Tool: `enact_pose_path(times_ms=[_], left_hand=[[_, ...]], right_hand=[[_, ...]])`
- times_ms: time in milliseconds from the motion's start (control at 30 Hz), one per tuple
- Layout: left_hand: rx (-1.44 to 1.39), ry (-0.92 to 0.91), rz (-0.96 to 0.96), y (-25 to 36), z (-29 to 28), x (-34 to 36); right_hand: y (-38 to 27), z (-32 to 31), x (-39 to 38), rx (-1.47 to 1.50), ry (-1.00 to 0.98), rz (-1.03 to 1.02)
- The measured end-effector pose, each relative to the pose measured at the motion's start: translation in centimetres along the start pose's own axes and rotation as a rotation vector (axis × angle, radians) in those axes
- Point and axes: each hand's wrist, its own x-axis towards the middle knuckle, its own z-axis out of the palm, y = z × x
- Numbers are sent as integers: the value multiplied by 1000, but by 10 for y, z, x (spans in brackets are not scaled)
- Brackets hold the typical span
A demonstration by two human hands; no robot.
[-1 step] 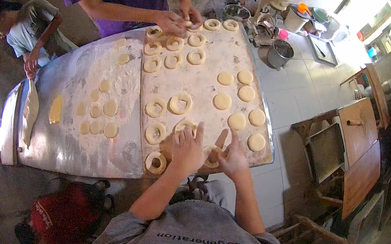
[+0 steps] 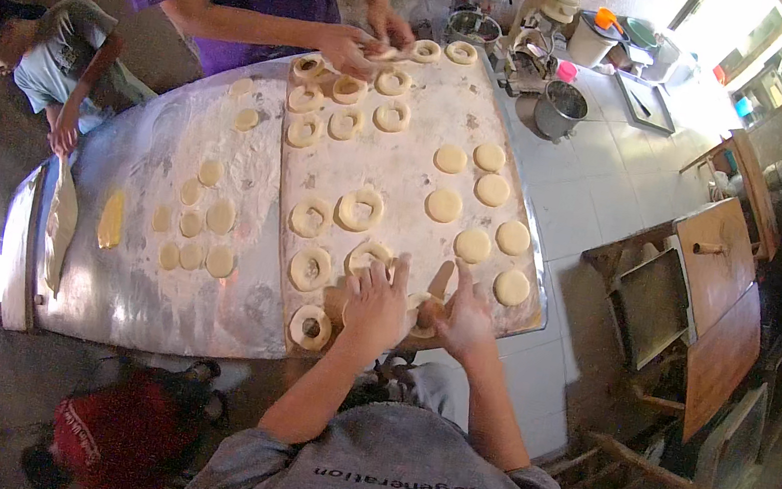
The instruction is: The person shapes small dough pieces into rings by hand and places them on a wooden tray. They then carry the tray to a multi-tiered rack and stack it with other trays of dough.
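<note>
My left hand (image 2: 375,311) and my right hand (image 2: 466,323) hold a ring of dough (image 2: 420,306) between them, low over the floured board (image 2: 412,172). My thumbs reach in at its middle while several fingers point away from me; the hands hide most of the ring. Just beyond my left fingers lies another dough ring (image 2: 370,256), partly covered. More rings lie to the left, among them a dough ring (image 2: 310,327) near the board's front edge. Flat dough discs, such as a dough disc (image 2: 511,287), lie on the right of the board.
Across the board, a co-worker's hands (image 2: 368,47) handle a dough ring. Left of the board, a metal tabletop (image 2: 121,290) holds more discs and a yellow piece (image 2: 113,219); another person stands there. A person in red (image 2: 115,431) is at lower left. A bucket (image 2: 560,108) stands on the right.
The person in red has shifted downward and bent lower. The co-worker's hands have moved slightly to the right. My own hands have hardly moved.
</note>
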Motion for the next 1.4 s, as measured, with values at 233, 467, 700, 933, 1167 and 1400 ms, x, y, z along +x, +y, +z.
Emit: enact_pose_path(times_ms=[233, 467, 700, 933, 1167, 1400], left_hand=[[-65, -34, 32, 6, -9, 5], [-106, 192, 41, 24, -28, 113], [-491, 93, 318, -1, -58, 127], [-722, 428, -105, -217, -44, 53], [-318, 556, -95, -290, -48, 10], [-679, 468, -265, -322, -51, 25]], right_hand=[[-4, -4, 3, -70, 13, -14], [18, -29, 63, -94, 202, 177], [-5, -17, 109, -58, 180, -49], [-164, 48, 149, 319, -163, -316], [-269, 155, 213, -263, -45, -573], [-292, 154, 221, -36, -429, -487]])
